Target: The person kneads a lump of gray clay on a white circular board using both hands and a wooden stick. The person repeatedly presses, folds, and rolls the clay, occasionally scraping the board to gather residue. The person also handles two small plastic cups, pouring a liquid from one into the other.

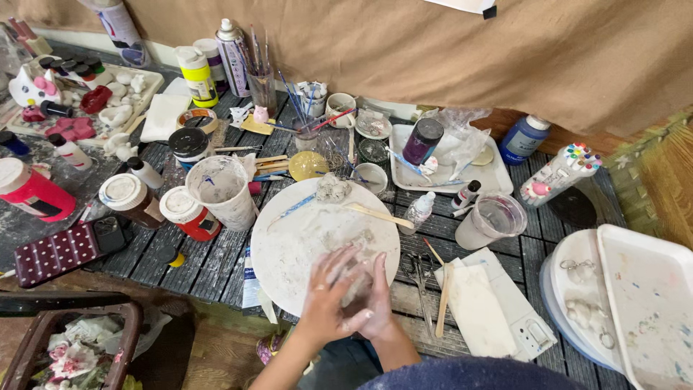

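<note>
My left hand [328, 292] and my right hand [377, 300] are pressed together over the near edge of a round white board [289, 245]. Between the palms sits a grey-white lump of clay [355, 289], mostly hidden by the fingers. Both hands are smeared with clay. On the far part of the board lies another clay lump [333, 188], with a wooden modelling stick [379, 214] and a thin blue-handled tool [292, 210] beside it.
The slatted table is crowded: a white plastic cup [220, 189], paint jars [186, 214], spray cans [232, 54], a brush holder [263, 87], a clear beaker [492, 220], scissors [419, 271], white trays [650, 296] at right, a phone [68, 249] at left.
</note>
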